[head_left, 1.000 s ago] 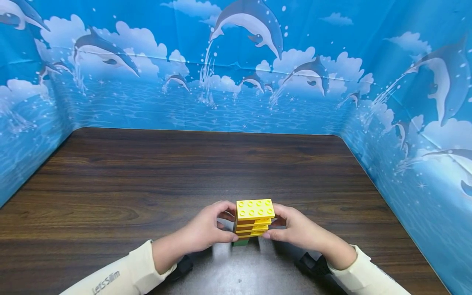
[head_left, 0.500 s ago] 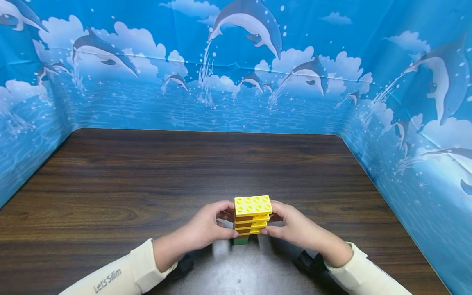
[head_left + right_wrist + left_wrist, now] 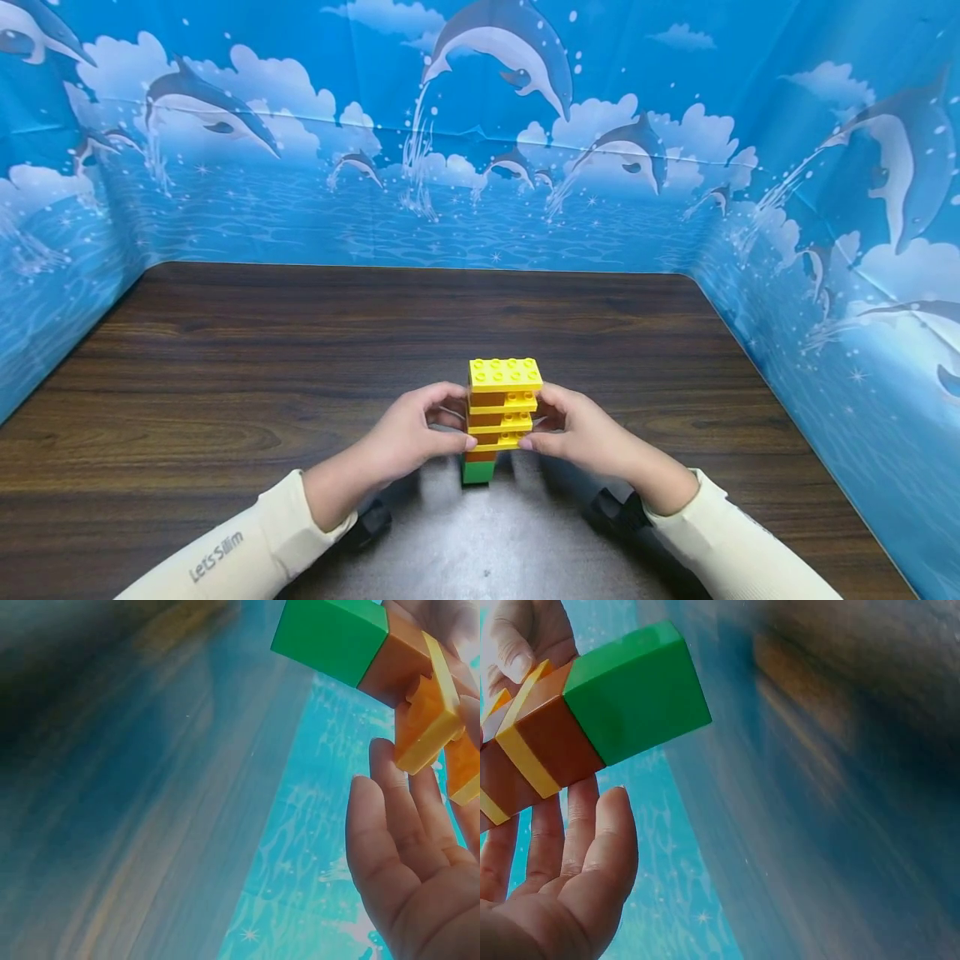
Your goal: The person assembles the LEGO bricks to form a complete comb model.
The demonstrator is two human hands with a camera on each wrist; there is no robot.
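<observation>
A tower of toy building bricks stands nearly upright between my hands, in the middle front of the head view. Yellow plates (image 3: pixel 501 422) alternate with brown bricks (image 3: pixel 562 739), and a studded yellow plate (image 3: pixel 506 375) tops it. At the bottom is a green brick (image 3: pixel 477 472); in the wrist views it hangs off the table. My left hand (image 3: pixel 416 429) holds the tower's left side, thumb in front and fingers behind. My right hand (image 3: pixel 581 433) grips the overhanging ends of the yellow plates at the right in the same way. Fingers partly hide the middle layers.
A dark wood-grain table (image 3: pixel 300 350) lies under the hands. Blue dolphin-print cloth (image 3: pixel 315 200) walls the table at the back and both sides. A dark wrist camera mount sits below each wrist, near the sleeves.
Both hands have raised the tower and moved it slightly away and left. More of the green brick and the lower layers now shows.
</observation>
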